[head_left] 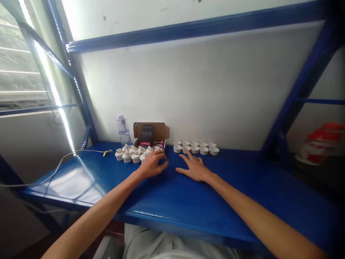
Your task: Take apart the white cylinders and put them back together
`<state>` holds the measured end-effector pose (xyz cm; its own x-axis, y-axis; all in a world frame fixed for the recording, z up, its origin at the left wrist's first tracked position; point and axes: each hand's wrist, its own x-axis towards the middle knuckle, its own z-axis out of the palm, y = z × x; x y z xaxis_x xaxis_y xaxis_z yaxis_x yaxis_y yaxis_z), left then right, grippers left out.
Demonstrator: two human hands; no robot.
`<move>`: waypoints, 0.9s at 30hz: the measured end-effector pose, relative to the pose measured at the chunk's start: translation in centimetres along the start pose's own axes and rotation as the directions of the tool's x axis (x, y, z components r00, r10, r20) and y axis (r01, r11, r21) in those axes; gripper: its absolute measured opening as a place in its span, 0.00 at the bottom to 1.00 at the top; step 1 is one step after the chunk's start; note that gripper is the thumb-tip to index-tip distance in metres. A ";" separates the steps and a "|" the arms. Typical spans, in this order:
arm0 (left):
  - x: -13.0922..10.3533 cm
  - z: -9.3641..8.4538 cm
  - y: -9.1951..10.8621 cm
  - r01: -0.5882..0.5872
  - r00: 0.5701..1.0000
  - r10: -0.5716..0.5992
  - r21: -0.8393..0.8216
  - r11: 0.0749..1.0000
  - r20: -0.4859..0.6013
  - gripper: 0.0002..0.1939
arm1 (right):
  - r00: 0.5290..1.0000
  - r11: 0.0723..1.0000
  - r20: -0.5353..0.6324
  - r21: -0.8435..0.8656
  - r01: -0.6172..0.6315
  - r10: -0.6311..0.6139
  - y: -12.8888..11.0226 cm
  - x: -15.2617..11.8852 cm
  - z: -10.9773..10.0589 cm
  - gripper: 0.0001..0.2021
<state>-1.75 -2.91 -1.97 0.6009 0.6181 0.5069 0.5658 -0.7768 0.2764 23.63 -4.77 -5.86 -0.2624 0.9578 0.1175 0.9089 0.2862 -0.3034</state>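
Observation:
Several white round pieces with knobbed tops [127,156] stand grouped on the blue table at the left of centre. My left hand [153,164] is at the right end of this group, its thumb and fingers apart and nothing visible between them. Several plain white cups [203,150] stand in two rows near the wall. Just in front of the left end of these rows, my right hand [193,167] is spread low over the table, holding nothing; its fingertips are close to the front cups. Whether they touch is unclear.
Behind the knobbed pieces is an open cardboard box [161,130] with dark and pink items. A clear bottle [123,131] stands left of it. A cable [63,158] with a yellow tag crosses the table's left side. A red-and-white container [320,144] is at far right.

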 end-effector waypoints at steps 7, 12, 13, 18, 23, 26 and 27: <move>0.0 -1.0 -2.3 0.176 0.981 -0.152 0.224 0.958 -0.122 0.10 | 0.995 0.987 -0.018 -0.124 0.098 -0.101 -0.4 1.2 -0.4 0.40; -0.3 -1.0 -2.7 0.180 0.980 -0.160 0.185 0.966 -0.119 0.09 | 0.990 0.982 -0.060 -0.148 0.115 -0.125 -1.4 3.3 -0.5 0.43; -0.3 -0.9 -2.7 0.176 0.980 -0.157 0.169 0.970 -0.120 0.09 | 0.988 0.984 -0.081 -0.134 0.120 -0.131 -1.5 3.4 -0.3 0.43; -0.4 -0.9 -2.4 0.110 0.989 -0.108 0.017 0.994 -0.099 0.09 | 0.977 0.992 -0.192 0.067 0.110 -0.095 -1.1 2.6 0.4 0.37; -0.3 -0.5 -1.9 0.029 0.998 -0.042 -0.248 0.968 -0.048 0.19 | 0.955 0.890 -0.264 0.391 0.234 -0.135 -0.9 2.8 0.2 0.19; -0.2 0.0 -1.6 0.056 0.998 -0.067 -0.452 0.890 -0.008 0.26 | 0.944 0.708 -0.329 0.666 0.237 -0.006 -2.0 3.4 0.1 0.22; -0.2 0.2 -1.5 0.080 0.997 -0.080 -0.524 0.848 0.023 0.28 | 0.935 0.644 -0.354 0.723 0.250 0.034 -2.5 3.5 0.1 0.24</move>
<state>-2.62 -1.83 -2.67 0.5664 0.6806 0.4647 0.2323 -0.6729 0.7024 20.39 -2.11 -4.83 -0.1000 0.8953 0.4341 0.2850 0.4438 -0.8496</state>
